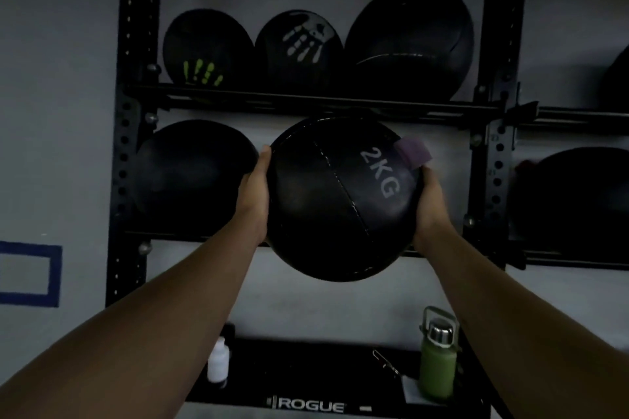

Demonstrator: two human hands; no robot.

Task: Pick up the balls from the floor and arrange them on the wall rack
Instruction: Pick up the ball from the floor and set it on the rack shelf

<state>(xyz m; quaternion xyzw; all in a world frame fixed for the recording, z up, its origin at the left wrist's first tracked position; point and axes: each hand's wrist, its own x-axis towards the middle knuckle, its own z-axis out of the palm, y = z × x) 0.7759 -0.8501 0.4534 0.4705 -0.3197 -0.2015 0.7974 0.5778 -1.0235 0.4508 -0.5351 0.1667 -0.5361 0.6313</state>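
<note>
Dim light, everything dark and low in contrast. Both bare arms reach forward; the left hand (253, 196) and right hand (429, 206) press flat against opposite sides of a black medicine ball (335, 201), fingers spread and curved to its round surface, no pinch. The ball looks like smooth leather in panels, a pale stitched seam running down its face, "2KG" printed in grey, and a small purple patch (412, 151) near its upper right. It is held in the air in front of the middle tier of the wall rack (131, 119), a black steel frame of square uprights punched with rows of holes, bolted crossbars between. Top tier holds three round black balls: one with a green handprint (207, 48), one with a grey handprint (299, 44), one larger with stitching (410, 41). Middle tier, left of the held ball, a plain matte ball (194, 177). Below, a black shelf (306, 381) marked "ROGUE" carries a small white plastic bottle (218, 364) and a green flask (437, 360) with a shiny metal cap.
</note>
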